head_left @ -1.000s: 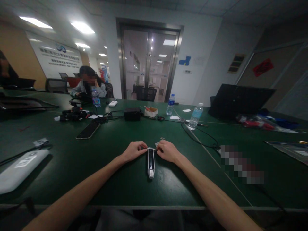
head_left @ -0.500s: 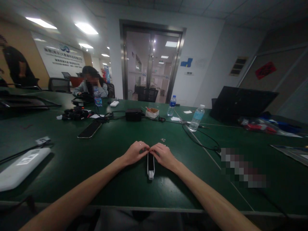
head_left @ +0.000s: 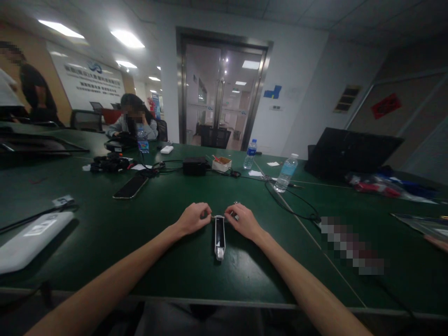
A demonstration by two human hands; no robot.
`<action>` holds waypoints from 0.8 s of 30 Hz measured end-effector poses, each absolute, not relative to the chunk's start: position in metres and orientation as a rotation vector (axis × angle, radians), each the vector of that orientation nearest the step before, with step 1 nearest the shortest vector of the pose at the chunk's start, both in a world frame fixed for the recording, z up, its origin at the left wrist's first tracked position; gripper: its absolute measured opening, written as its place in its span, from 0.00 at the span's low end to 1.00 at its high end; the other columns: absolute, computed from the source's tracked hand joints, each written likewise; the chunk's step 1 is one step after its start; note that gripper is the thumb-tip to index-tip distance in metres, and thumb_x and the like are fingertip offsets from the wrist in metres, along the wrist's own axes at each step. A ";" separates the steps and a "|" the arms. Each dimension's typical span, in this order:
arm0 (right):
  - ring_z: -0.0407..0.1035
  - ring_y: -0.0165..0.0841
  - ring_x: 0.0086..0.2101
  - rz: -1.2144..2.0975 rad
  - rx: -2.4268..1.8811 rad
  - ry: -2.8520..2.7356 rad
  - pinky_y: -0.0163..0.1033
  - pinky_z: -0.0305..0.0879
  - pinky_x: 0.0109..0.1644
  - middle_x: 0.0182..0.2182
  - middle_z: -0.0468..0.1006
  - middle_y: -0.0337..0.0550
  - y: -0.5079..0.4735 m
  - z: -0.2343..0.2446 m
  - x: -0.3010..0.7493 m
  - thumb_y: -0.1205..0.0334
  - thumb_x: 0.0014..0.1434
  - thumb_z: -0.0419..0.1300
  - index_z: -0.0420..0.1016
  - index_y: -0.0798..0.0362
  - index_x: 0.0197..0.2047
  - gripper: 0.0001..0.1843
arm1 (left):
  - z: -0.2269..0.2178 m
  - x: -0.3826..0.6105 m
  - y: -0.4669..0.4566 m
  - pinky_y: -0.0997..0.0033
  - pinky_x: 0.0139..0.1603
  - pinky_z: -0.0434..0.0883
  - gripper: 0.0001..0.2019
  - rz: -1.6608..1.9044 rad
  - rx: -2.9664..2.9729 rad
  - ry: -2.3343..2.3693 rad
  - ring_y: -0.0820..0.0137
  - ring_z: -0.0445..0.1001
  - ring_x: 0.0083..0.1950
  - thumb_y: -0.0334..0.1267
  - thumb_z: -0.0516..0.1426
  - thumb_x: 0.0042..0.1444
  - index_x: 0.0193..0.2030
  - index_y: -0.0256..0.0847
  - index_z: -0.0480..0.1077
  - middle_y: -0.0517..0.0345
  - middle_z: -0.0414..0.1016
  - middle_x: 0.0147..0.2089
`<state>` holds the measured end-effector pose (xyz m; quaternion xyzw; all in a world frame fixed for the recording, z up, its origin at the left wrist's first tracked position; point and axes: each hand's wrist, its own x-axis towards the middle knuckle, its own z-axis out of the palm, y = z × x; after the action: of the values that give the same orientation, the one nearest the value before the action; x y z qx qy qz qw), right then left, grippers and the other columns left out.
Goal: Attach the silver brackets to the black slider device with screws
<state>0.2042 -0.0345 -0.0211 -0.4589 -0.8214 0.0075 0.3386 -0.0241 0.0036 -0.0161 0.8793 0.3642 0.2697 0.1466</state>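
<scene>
A narrow white-edged object with a dark middle [head_left: 220,233] lies lengthwise on the green table in front of me, its pale blunt end toward me. At its far end, on the left side, my left hand [head_left: 194,218] is closed in a pinch; a tiny thin thing seems to show at the fingertips, too small to name. My right hand [head_left: 244,219] has thumb and fingertips pinched together just right of that same end, with whatever is between them hidden. Small shiny bits [head_left: 236,203] lie just beyond my right hand, partly covered by it.
A phone [head_left: 131,186] and a white slab-like device [head_left: 33,242] lie to the left. Water bottles [head_left: 286,173], a black box [head_left: 195,166], a small open box [head_left: 221,163] and cables stand farther back. Another person's hand [head_left: 437,242] enters at the right edge.
My hands were together over the object's far end; they have drawn apart to either side, uncovering it. Another person's hand has appeared at right, and someone in white at far left.
</scene>
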 end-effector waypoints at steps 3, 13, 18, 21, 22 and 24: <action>0.68 0.31 0.33 0.048 -1.289 -2.169 0.36 0.63 0.41 0.32 0.76 0.42 -0.031 -0.020 0.215 0.64 0.62 0.57 0.73 0.54 0.35 0.05 | -0.020 -0.027 0.008 0.71 0.35 0.66 0.05 0.757 2.470 1.058 0.70 0.70 0.30 0.36 0.56 0.55 0.34 0.38 0.71 0.58 0.73 0.30; 0.64 0.30 0.31 0.090 -1.253 -2.370 0.34 0.59 0.38 0.27 0.73 0.39 -0.033 -0.018 0.217 0.69 0.58 0.56 0.71 0.54 0.30 0.06 | -0.007 -0.028 0.000 0.72 0.36 0.69 0.09 0.692 2.287 0.991 0.69 0.73 0.34 0.40 0.57 0.56 0.35 0.37 0.75 0.56 0.78 0.36; 0.64 0.30 0.32 0.094 -1.280 -2.373 0.34 0.58 0.38 0.28 0.73 0.39 -0.033 -0.018 0.216 0.69 0.58 0.56 0.71 0.54 0.30 0.06 | -0.008 -0.028 0.001 0.71 0.37 0.70 0.10 0.669 2.254 1.012 0.68 0.73 0.37 0.43 0.57 0.56 0.37 0.38 0.75 0.56 0.78 0.38; 0.65 0.30 0.32 0.093 -1.281 -2.366 0.34 0.59 0.38 0.28 0.73 0.40 -0.033 -0.018 0.215 0.69 0.58 0.56 0.71 0.54 0.30 0.06 | -0.008 -0.029 0.002 0.71 0.36 0.70 0.10 0.656 2.250 1.020 0.68 0.73 0.36 0.43 0.59 0.55 0.37 0.39 0.75 0.57 0.78 0.38; 0.65 0.30 0.32 0.092 -1.280 -2.365 0.34 0.59 0.39 0.28 0.73 0.40 -0.033 -0.019 0.215 0.69 0.58 0.56 0.72 0.54 0.30 0.06 | -0.008 -0.029 0.002 0.72 0.36 0.70 0.10 0.654 2.250 1.018 0.68 0.73 0.36 0.43 0.59 0.54 0.37 0.39 0.75 0.57 0.78 0.38; 0.65 0.30 0.32 0.087 -1.277 -2.364 0.34 0.60 0.39 0.29 0.73 0.40 -0.033 -0.020 0.215 0.69 0.59 0.56 0.72 0.54 0.31 0.06 | -0.007 -0.029 0.002 0.71 0.36 0.70 0.11 0.659 2.246 1.006 0.68 0.73 0.35 0.43 0.59 0.54 0.38 0.38 0.74 0.57 0.77 0.38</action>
<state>0.2146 -0.0329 -0.0198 -0.4630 -0.8568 0.0317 0.2248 -0.0290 0.0021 -0.0073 0.8429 0.3776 0.2474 0.2928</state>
